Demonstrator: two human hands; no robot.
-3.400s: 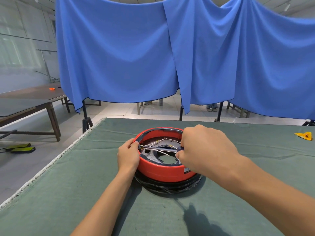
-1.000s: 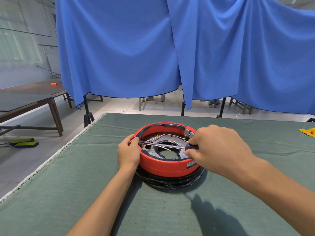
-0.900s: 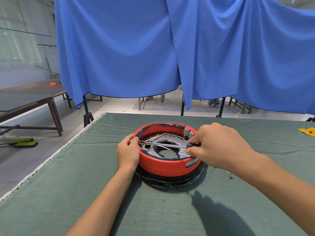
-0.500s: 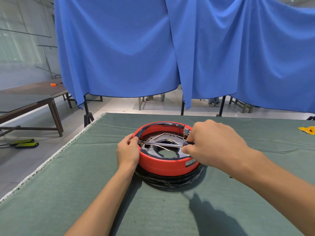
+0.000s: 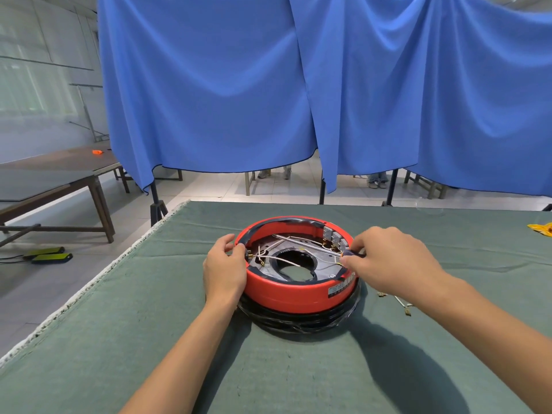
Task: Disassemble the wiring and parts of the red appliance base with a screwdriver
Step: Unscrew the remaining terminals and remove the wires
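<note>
Hands are working at the red appliance base [image 5: 294,289] sitting on the green cloth [image 5: 119,324]: the left hand [image 5: 224,273] is gripping its left rim, the right hand [image 5: 394,262] is pinching a screwdriver [image 5: 313,247] lying across its wiring [image 5: 286,259].

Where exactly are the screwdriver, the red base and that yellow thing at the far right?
screwdriver [image 5: 307,245]: head view, middle of its metal shaft.
red appliance base [image 5: 286,295]: head view, front outer wall.
yellow object [image 5: 542,228]: head view, its visible part at the picture's right edge.
</note>
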